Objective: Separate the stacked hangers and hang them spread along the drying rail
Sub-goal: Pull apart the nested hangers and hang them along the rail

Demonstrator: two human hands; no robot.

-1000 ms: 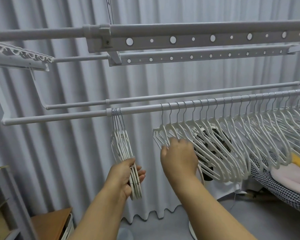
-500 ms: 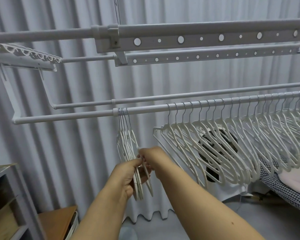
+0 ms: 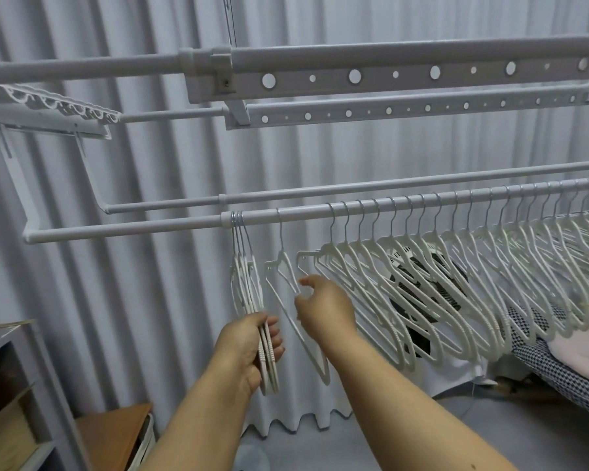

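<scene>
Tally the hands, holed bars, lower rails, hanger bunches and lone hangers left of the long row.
Hands: 2 (left hand, right hand)
Holed bars: 2
Lower rails: 2
Bunch: 1
Lone hanger: 1
Total: 8

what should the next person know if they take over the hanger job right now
Left hand grips the lower end of the bunched stack of white plastic hangers, hooked together on the grey metal drying rail.
Right hand pinches the single white hanger hooked on the rail between the stack and the spaced row.
Done: long spaced row of white hangers fills the rail rightward.
Left: seat this one beside the row, then separate the few in the stack.
</scene>
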